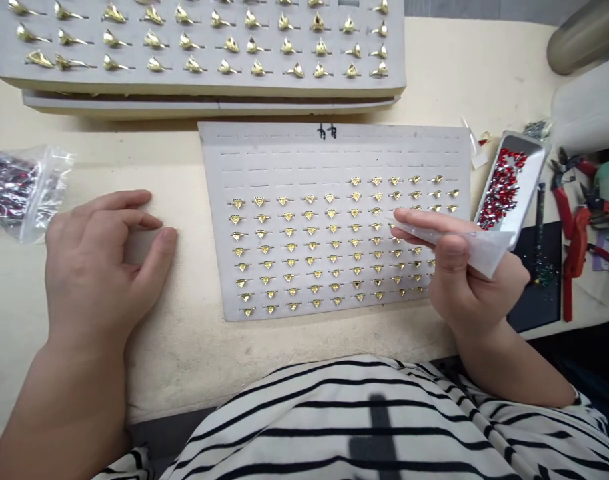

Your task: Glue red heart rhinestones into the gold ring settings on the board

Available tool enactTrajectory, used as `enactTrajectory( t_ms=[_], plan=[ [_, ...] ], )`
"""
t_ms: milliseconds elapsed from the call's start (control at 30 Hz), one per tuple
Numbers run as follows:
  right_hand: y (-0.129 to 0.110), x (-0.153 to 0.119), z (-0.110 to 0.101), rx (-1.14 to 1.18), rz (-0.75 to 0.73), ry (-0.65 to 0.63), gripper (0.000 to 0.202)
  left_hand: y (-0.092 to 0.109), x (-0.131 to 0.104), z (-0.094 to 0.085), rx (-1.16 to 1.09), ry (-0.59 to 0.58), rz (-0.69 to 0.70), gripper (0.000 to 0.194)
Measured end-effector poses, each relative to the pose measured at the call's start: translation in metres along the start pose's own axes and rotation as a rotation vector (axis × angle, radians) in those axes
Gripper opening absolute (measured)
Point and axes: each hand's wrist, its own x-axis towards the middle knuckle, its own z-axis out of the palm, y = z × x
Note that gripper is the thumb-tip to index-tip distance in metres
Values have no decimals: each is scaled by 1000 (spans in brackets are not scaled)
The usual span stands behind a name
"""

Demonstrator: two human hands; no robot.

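My right hand (477,280) grips a translucent white plastic cone (479,248), its narrow tip pointing left above a grey foam board (279,157). Rows of small gold rings (333,230) with triangular heads stand in slots on this board. Two handwritten marks show at its top edge. My left hand (97,260) rests on the table left of the board, thumb and fingers apart. A small grey patch shows between its thumb and forefinger; I cannot make out what it is.
A thicker foam board (209,81) with larger gold rings lies behind. Right of the ring board are a white tray (533,160) of red stones, red-handled pliers (575,243) and a dark pad (539,307). A plastic bag (31,193) with red contents lies at left.
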Motion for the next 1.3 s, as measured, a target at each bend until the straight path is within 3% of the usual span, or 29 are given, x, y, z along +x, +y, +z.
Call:
enactTrajectory(
  t_ms=[433, 667, 800, 967, 1300],
  plan=[
    [7, -1, -2, -74, 51, -29, 26, 6, 5, -3, 19, -46, -79, 34],
    [1, 3, -7, -39, -37, 10, 27, 5, 5, -3, 37, -60, -69, 40],
    [1, 0, -4, 4, -109, -50, 30, 6, 5, -2, 49, -57, -67, 46],
    [3, -6, 1, 81, -53, -195, 34, 8, 5, -2, 59, -57, -67, 50],
    [2, -5, 3, 55, -20, -202, 32, 7, 5, -3, 67, -65, -72, 51]
  ],
)
